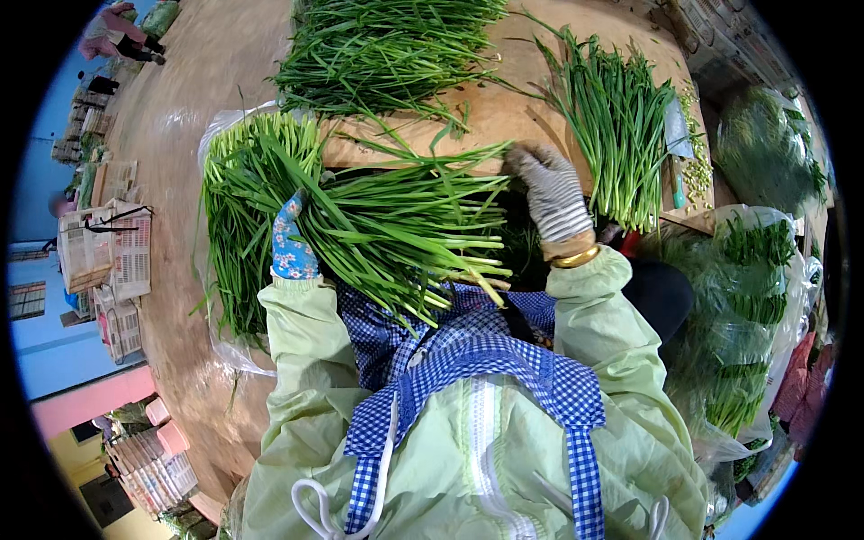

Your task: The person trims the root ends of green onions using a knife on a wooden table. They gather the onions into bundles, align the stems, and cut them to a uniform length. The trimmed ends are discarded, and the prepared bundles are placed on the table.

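Note:
My left hand [290,233], in a blue floral glove or sleeve, is closed around a loose bunch of leafy green stalks [405,209], which look like garlic chives. Their pale cut ends point right, over the blue checked apron [472,331]. My right hand [550,185] wears a grey striped glove, with a gold-coloured bangle [575,257] at the wrist. Its curled fingers are beside the stalk ends; whether they pinch any is hidden. Left of the bunch, more stalks [236,270] lie in a clear plastic bag [246,361].
Ahead, a wooden board [509,88] bears a large heap of greens [385,57] and a smaller bunch [617,121]. A broad-bladed knife [678,131] with a green handle lies near trimmings [697,175]. Bagged greens [742,304] stand right; crates [128,250] and a person [111,34] are farther left.

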Demonstrator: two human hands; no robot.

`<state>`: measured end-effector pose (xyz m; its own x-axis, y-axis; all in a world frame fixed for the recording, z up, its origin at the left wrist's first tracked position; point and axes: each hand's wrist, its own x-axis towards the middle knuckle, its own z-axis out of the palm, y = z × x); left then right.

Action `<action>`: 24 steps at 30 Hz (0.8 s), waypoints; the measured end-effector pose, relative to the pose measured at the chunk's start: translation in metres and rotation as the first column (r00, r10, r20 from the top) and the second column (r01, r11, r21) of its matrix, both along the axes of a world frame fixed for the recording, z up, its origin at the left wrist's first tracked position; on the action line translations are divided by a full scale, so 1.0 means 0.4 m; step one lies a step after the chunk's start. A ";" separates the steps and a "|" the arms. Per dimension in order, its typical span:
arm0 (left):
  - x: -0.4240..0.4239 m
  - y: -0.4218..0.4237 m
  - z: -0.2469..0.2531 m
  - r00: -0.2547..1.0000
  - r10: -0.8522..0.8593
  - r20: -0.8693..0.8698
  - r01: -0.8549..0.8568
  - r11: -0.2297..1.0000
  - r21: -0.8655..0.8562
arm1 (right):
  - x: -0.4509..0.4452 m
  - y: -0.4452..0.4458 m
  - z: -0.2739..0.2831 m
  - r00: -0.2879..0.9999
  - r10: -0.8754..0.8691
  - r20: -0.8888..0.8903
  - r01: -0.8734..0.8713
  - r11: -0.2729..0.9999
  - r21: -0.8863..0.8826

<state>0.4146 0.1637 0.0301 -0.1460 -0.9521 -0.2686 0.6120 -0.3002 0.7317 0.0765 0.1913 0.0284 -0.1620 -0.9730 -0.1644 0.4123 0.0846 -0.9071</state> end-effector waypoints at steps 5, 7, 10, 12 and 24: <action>0.081 -0.036 -0.047 0.989 0.135 0.059 -0.139 0.988 0.072 | -0.148 0.061 -0.071 0.993 0.079 -0.087 -0.079 0.997 0.006; 0.099 -0.033 -0.040 0.993 0.100 0.064 -0.104 0.993 0.061 | -0.165 0.093 -0.063 0.582 0.379 -0.720 -0.216 0.925 0.312; 0.089 -0.031 -0.028 0.994 0.096 0.048 -0.098 0.995 0.031 | -0.124 0.111 -0.010 0.007 0.339 -0.941 -0.232 0.916 0.328; 0.056 -0.023 -0.004 0.999 -0.027 -0.040 0.026 0.999 -0.026 | -0.073 0.076 -0.007 0.424 0.180 -0.888 -0.310 0.950 0.045; 0.004 -0.016 0.030 0.996 -0.056 -0.075 0.057 0.998 0.006 | 0.039 0.045 0.011 0.916 0.263 -0.304 -0.256 0.965 0.063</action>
<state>0.4163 0.1575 0.0422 -0.2196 -0.9395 -0.2627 0.6465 -0.3418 0.6821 0.0919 0.2093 0.0328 0.0500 -0.9844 -0.1685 0.0748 0.1720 -0.9823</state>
